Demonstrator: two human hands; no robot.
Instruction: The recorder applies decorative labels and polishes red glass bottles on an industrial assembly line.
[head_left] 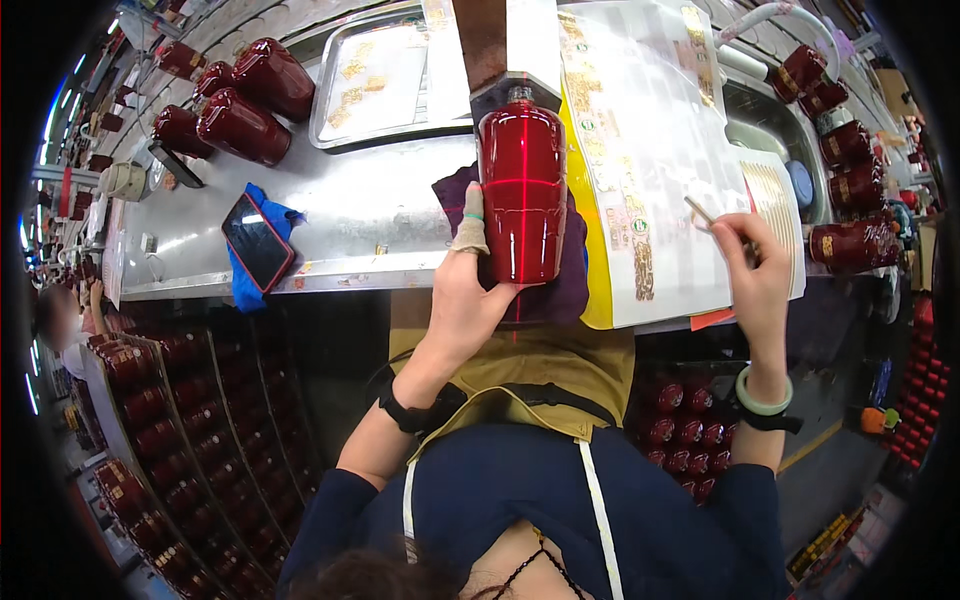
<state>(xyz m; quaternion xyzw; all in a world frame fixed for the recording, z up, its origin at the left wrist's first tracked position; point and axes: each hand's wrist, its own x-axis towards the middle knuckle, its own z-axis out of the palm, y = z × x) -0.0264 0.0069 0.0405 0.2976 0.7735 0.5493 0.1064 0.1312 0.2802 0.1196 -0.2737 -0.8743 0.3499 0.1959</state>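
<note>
Left of the red bottle [521, 195] lie a phone [257, 240] and more bottles [240, 125].

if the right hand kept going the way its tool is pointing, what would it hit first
The right hand holds a thin tool aimed up and to the left. Going on that way, it would probably first meet the sheet of gold labels on the bench, though its height above the sheet is unclear.

Left hand [462, 300] steadies a red bottle [521, 195]; right hand [757, 275] grips tweezers [712, 220] over a label sheet [650, 150].
</note>
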